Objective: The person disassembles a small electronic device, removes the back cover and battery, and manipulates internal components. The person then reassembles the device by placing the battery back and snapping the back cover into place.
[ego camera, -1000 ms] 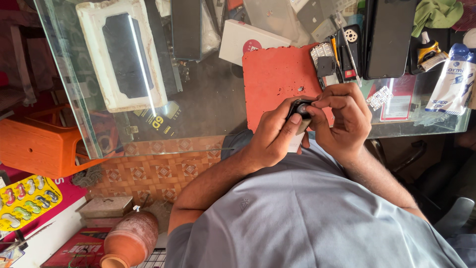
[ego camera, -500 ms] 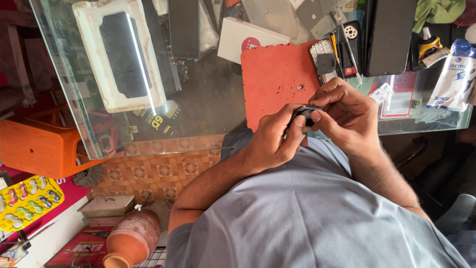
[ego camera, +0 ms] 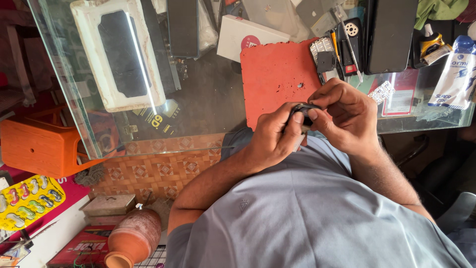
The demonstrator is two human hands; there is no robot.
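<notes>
My left hand [ego camera: 271, 138] and my right hand [ego camera: 345, 115] meet over the near edge of the glass counter, both gripping a small black part [ego camera: 303, 110] between fingertips. Only a sliver of the part shows between the thumbs; its shape is mostly hidden. Just beyond the hands lies a red work mat [ego camera: 277, 74] with a tiny screw-like speck on it.
On the glass counter [ego camera: 208, 99] lie a white frame with a black panel [ego camera: 119, 54], a dark phone [ego camera: 391, 34], a white box [ego camera: 248, 34], small tools, a white tube [ego camera: 453, 74]. Below it sit an orange stool [ego camera: 39, 146] and a clay pot [ego camera: 134, 238].
The hands have come slightly nearer and lower, off the red mat toward the counter's edge. They still hold the small black part together.
</notes>
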